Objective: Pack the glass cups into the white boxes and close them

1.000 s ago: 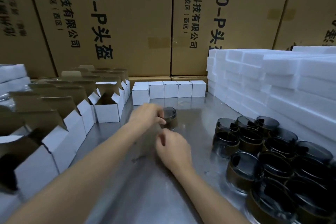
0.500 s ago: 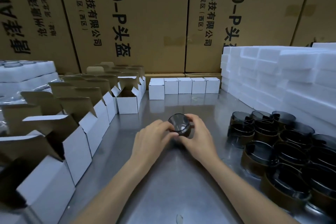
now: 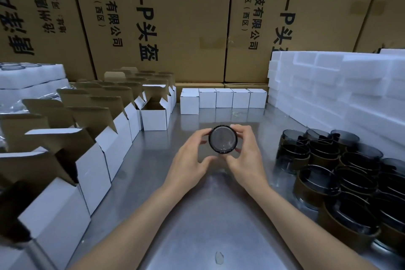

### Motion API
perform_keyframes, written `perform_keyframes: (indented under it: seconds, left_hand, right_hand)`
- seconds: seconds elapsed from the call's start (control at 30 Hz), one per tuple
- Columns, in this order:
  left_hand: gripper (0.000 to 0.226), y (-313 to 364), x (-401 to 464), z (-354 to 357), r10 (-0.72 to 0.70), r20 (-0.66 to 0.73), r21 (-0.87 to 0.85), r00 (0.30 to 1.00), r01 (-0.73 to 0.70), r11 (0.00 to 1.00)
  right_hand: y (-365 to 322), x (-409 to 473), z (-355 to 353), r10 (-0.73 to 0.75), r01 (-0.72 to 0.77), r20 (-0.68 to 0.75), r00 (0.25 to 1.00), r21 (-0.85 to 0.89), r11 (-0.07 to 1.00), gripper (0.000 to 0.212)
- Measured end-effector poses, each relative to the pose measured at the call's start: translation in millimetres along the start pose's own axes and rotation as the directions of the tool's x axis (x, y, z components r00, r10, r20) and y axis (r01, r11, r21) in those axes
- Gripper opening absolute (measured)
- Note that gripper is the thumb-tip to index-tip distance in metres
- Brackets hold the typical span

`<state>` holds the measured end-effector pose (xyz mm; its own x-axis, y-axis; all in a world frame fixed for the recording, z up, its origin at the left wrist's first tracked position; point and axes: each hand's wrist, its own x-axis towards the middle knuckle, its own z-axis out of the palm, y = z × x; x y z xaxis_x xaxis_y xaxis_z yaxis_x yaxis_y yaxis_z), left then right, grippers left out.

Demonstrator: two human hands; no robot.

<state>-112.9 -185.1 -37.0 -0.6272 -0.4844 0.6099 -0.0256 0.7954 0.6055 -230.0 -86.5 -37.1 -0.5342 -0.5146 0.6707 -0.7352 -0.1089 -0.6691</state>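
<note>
A person's left hand [image 3: 190, 155] and right hand [image 3: 245, 153] together pinch one smoked glass cup [image 3: 222, 139] above the steel table [image 3: 197, 215], its round end tilted toward the camera, likely for inspection before boxing. Open white boxes [image 3: 153, 114] wait at left.

Both hands [image 3: 219, 160] grip one glass cup [image 3: 222, 139].
</note>
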Motion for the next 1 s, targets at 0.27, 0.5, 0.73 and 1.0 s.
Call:
perform_keyframes:
  seconds: [0.27,0.5,0.73,1.0]
  left_hand:
    - [0.062,-3,1,1,0.011,-0.014,-0.011,1.0,-0.011,1.0]
    - [0.093,-1,-2,2,0.037,0.054,-0.002,0.998,-0.037,0.999]
    - [0.057,10,2,-2,-0.23,-0.023,-0.184,0.973,0.222,0.958]
    - [0.065,7,4,-5,-0.413,0.046,-0.288,0.909,0.408,0.866]
  right_hand:
    - [0,0,-2,0.056,-0.058,0.072,0.996,0.027,0.998,0.062]
    - [-10,2,-5,0.298,-0.308,0.08,0.951,0.261,0.915,0.046]
    - [-17,5,-8,0.412,-0.465,0.215,0.885,0.403,0.788,0.058]
    - [-15,3,-6,0.391,-0.492,0.331,0.859,0.318,0.811,0.043]
